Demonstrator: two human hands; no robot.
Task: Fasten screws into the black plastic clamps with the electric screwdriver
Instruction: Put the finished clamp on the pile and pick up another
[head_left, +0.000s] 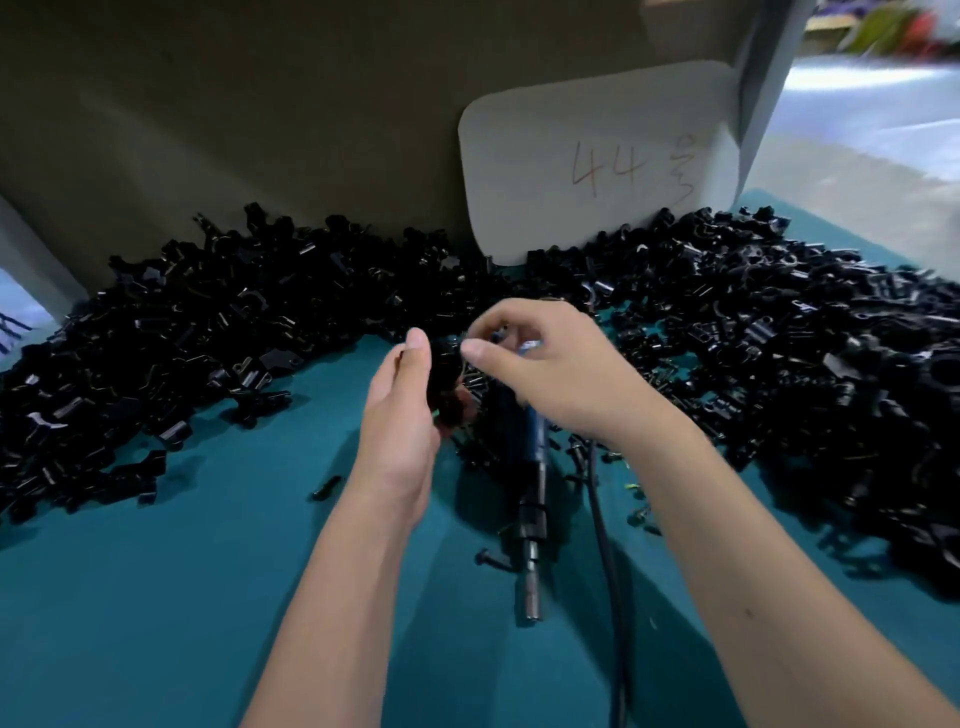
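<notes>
Gripping a black clamp (448, 371), L hand (402, 415) stands thumb-up; R hand (558, 374) just beside clamp, fingers curled, pinching something small, over the electric screwdriver (535, 467).

Place: small-parts assembly workshop | bench: teal mat (156, 597) | stock: loose black plastic clamps (779, 322) heaped along the mat's far edge and right side | tool: corded electric screwdriver (534, 499) lying mid-mat | marker: white card (597, 171) handwritten "44" against a cardboard wall (234, 130)
</notes>
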